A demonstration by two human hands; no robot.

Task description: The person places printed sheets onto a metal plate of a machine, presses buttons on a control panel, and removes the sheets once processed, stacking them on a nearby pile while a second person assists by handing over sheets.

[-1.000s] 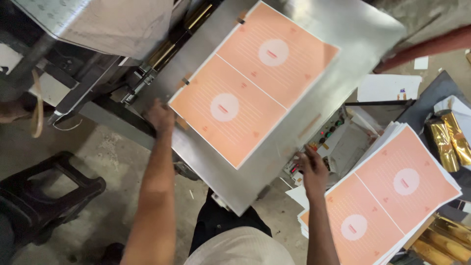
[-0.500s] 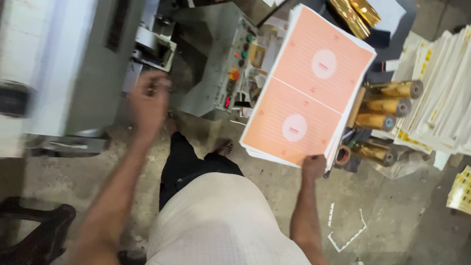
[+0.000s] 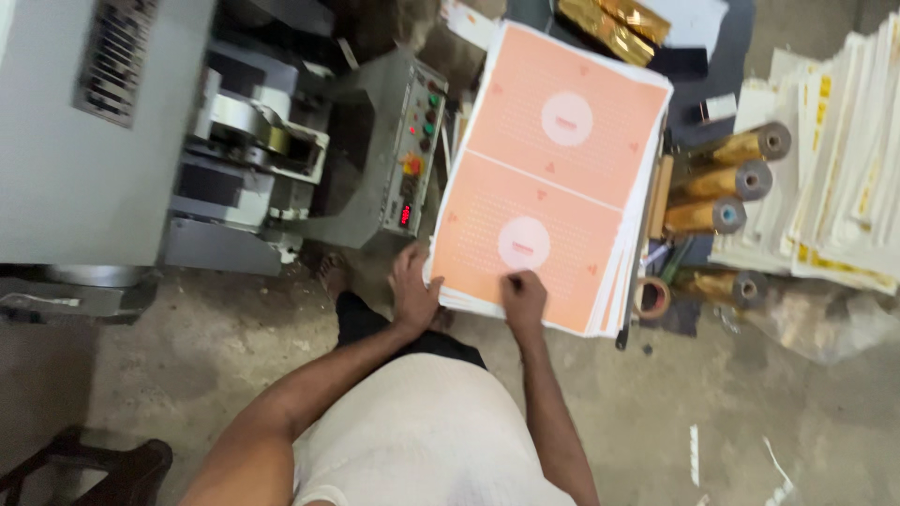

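- Since half a second ago, left hand dropped from mid-air onto the near left corner of the paper stack, fingers curled on its edge.
- Right hand flat on the top sheet, gripping nothing, as before.
- Top sheet orange, two white circles, two panels; stack beside the grey control box.
- Four gold foil rolls and one tape ring just right of the stack.

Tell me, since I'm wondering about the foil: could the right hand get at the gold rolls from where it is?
Probably yes. The right hand rests on the orange sheets, and the gold rolls lie just past the stack's far edge, with nothing visible in between.
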